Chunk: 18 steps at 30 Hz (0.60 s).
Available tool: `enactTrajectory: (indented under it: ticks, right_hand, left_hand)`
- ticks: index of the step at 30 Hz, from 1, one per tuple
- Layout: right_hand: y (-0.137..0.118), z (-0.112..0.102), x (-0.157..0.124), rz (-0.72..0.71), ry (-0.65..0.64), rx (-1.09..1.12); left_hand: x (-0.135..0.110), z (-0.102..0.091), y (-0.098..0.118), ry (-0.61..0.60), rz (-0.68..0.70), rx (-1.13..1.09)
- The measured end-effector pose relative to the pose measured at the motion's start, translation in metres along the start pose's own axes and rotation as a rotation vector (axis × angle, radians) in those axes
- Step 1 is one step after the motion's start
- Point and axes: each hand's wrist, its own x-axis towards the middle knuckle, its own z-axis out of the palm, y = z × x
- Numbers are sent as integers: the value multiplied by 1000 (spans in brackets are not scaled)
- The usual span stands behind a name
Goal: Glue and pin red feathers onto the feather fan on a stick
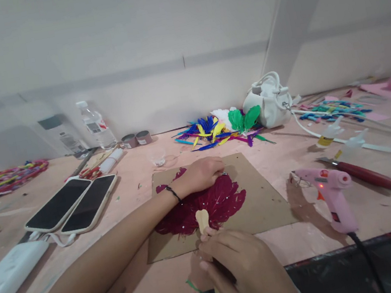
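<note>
My right hand (244,264) is closed around a pale wooden fan handle (203,220), gripping it near its rounded, notched top. The handle's thin stick runs down past the table edge. Dark red feathers (224,202), dotted with small white specks, spread out like a fan from the handle's head. They lie on a sheet of brown cardboard (266,204). My left hand (203,173), with a dark bracelet at the wrist, reaches over the upper feathers. Its fingers are curled together at their right side; a tiny shiny bit shows at the fingertips, too small to name.
A pink glue gun (334,192) with a lit red light stands at right, near red-handled pliers (367,174). Two phones (90,203) and a white power strip (12,280) lie left. Behind are coloured feathers (211,131), a white bag (267,103) and a water bottle (96,126).
</note>
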Motion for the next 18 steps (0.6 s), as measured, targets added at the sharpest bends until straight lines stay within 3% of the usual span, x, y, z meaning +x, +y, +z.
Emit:
enactTrajectory:
  ticks: [18]
  right_hand:
    - [-1,0,-1,6,-25,9]
  left_hand:
    - [0,1,-1,-8,-9,10]
